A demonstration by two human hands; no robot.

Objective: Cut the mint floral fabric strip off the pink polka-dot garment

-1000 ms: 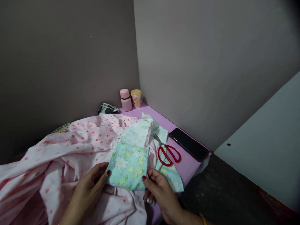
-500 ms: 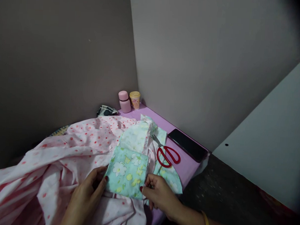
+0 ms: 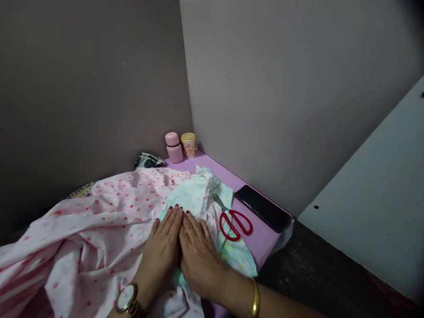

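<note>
Green cloth [image 3: 188,195], just left of the scissors [image 3: 226,210], lies on pink fabric [image 3: 125,204]. The left hand [image 3: 163,243] and right hand [image 3: 198,253] rest flat on it, side by side, presumably pressing it smooth; half a second earlier, fingers pinch its edges. The scissors' handles face nearer the person, likely for easy reach.

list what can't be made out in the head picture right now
Head view: green cloth beneath the palms, covered by the left hand and right hand.
Head view: pink dotted cloth, cut off by the left and bottom edges.
Head view: watch reading, too small.
Head view: print on the yellow-lidded cup, too small.
</note>
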